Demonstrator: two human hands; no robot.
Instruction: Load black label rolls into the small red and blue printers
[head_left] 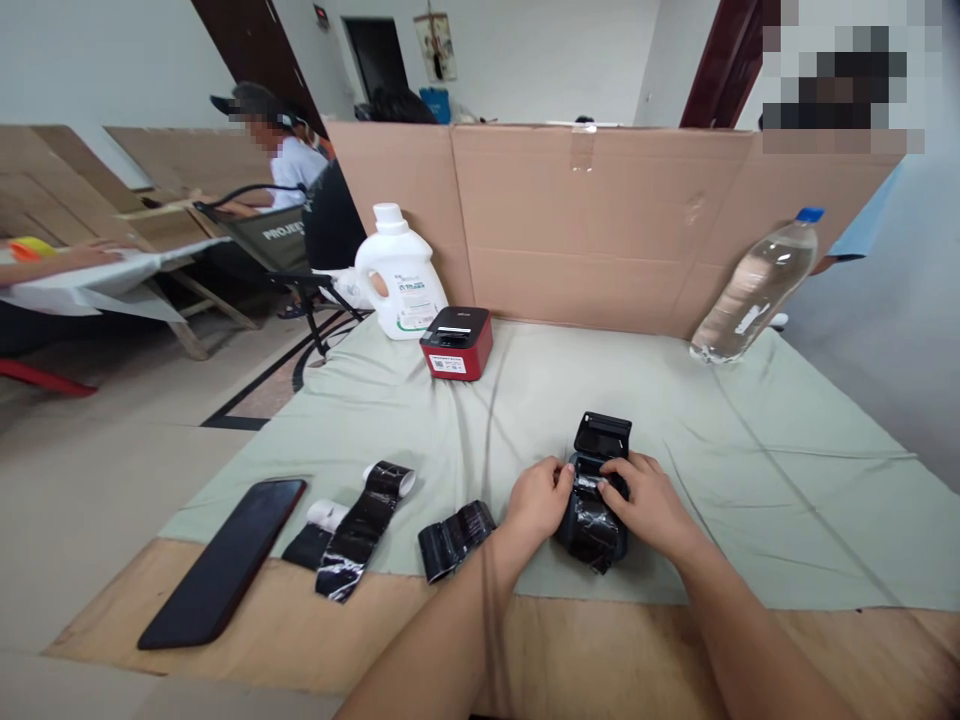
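Currently on the table (pixel 570 650), a wooden board partly covered by a pale green cloth (pixel 750 450):

Item 1: small black printer (pixel 592 500), lid tipped up and open, standing on the cloth close to the near edge, a little right of the middle. A strip of dark glossy paper lies across its open compartment and hangs over its front.

Item 2: left hand (pixel 536 500), at the printer's left side, fingers curled against the casing and the paper roll. Whether they pinch the paper or only rest on it cannot be told.

Item 3: right hand (pixel 649 505), laid on the printer's right side, fingertips pressed down on the dark paper at the compartment's mouth; fingers together, bearing on the paper, not closed around it.

Item 4: short dark paper roll (pixel 454 538), just left of the left hand, at the cloth's near edge.

Item 5: two more partly unrolled dark strips (pixel 360 530), farther left, their white cores showing.

Item 6: black phone (pixel 225 560), face up, near the near left corner, half on bare wood.

Item 7: red-and-black printer (pixel 457 342), toward the far edge.

Item 8: white jug (pixel 397 275), just behind it, at the far left corner.

Item 9: clear water bottle (pixel 757 285), blue cap, leaning against the cardboard wall (pixel 585 220) at the far right.
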